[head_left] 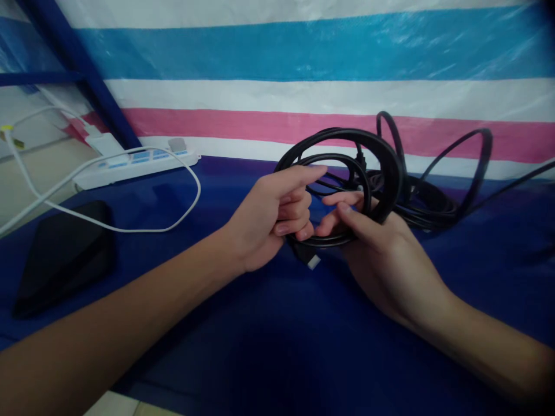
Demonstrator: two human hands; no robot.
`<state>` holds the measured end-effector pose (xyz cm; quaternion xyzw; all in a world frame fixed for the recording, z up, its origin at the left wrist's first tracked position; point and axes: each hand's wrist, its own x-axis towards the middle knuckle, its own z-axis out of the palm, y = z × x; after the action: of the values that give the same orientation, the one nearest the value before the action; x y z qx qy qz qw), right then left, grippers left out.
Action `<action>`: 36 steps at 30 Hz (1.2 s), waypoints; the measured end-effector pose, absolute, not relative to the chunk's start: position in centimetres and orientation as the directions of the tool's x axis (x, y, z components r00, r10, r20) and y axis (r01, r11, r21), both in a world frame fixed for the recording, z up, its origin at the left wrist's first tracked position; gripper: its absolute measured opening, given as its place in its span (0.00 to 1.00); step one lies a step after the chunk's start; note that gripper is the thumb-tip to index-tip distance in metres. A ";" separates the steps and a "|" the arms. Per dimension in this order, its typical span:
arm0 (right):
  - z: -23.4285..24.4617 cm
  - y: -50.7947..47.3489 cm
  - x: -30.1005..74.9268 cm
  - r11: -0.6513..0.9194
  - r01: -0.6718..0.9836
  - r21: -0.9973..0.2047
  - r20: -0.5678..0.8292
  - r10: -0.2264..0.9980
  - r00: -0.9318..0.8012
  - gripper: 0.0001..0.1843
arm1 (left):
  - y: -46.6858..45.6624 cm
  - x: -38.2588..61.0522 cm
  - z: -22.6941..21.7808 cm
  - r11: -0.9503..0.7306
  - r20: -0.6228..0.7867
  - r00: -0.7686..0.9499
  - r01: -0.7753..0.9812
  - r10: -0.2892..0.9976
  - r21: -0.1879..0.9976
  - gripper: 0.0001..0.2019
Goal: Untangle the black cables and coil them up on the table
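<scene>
A coiled black cable is held up between my two hands, its loops standing roughly upright. My right hand grips the lower right of the coil, with the thumb in front and the fingertips reaching inside the loops. At the left side of the coil is my left hand; its lower fingers curl round the cable while the index finger stretches across the loops. Below the coil hangs a cable plug with a flat metal end, resembling HDMI. Part of the coil is hidden behind both hands.
More black cable lies looped on the blue tabletop behind my right hand. On the left are a white power strip, a white charging cable and a flat black object. A striped plastic sheet hangs behind.
</scene>
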<state>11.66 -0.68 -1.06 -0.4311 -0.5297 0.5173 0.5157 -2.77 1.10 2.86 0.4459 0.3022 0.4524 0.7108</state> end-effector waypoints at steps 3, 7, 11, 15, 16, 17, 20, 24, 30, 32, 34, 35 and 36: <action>-0.8 -0.2 12.6 0.217 0.055 -0.975 0.215 0.976 -0.045 0.18 | 1.7 -3.6 3.1 0.180 -0.054 0.510 -0.200 0.858 0.963 0.19; -0.5 -0.1 13.2 0.319 0.213 -0.924 0.312 0.948 -0.067 0.17 | 1.4 -3.9 3.4 0.175 -0.028 0.529 -0.231 0.848 0.957 0.19; -0.6 -0.2 12.7 0.165 0.012 -0.986 0.158 0.963 -0.217 0.17 | 0.7 -3.0 3.4 0.160 0.011 0.371 -0.427 0.929 0.890 0.18; -0.8 -0.6 12.5 0.104 -0.123 -0.987 0.150 0.872 -0.465 0.23 | 0.4 -2.8 4.0 0.103 0.078 0.296 -0.548 0.952 0.830 0.22; -0.8 -0.7 12.6 0.126 -0.143 -0.982 0.182 0.839 -0.512 0.25 | 0.5 -2.9 4.1 0.101 0.091 0.293 -0.578 0.952 0.810 0.23; -0.9 -0.8 12.7 0.153 -0.147 -0.977 0.209 0.812 -0.545 0.29 | 0.5 -3.0 4.3 0.106 0.101 0.296 -0.608 0.950 0.787 0.24; -1.2 -0.6 13.1 0.185 -0.062 -0.981 0.186 0.788 -0.587 0.38 | 0.7 -3.3 4.2 0.130 0.133 0.312 -0.692 0.941 0.710 0.24; -1.4 0.0 13.4 0.189 0.044 -0.981 0.132 0.817 -0.561 0.40 | 0.9 -3.3 3.9 0.133 0.149 0.306 -0.732 0.940 0.668 0.23; -2.0 0.3 13.4 0.183 -0.004 -0.983 0.145 0.764 -0.628 0.30 | 1.0 -3.3 4.5 0.105 0.199 0.284 -0.779 0.938 0.618 0.23; -2.3 0.4 13.3 0.170 -0.032 -0.985 0.153 0.770 -0.619 0.23 | 0.9 -3.3 4.5 0.127 0.212 0.304 -0.799 0.929 0.588 0.24; -2.5 0.3 13.0 0.171 -0.071 -0.983 0.179 0.785 -0.593 0.25 | 0.8 -3.1 4.2 0.151 0.214 0.323 -0.808 0.922 0.570 0.24; -2.6 0.2 12.8 0.176 -0.095 -0.980 0.198 0.794 -0.575 0.28 | 0.7 -2.9 3.9 0.159 0.207 0.331 -0.802 0.921 0.575 0.24; -2.5 0.1 12.6 0.172 -0.117 -0.978 0.208 0.808 -0.551 0.29 | 0.7 -2.7 3.4 0.166 0.192 0.336 -0.792 0.922 0.588 0.24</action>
<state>12.56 0.12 -2.50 -0.2634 -0.6564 0.5870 0.3939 -2.68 0.68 3.44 0.3097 0.1051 0.5665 0.7564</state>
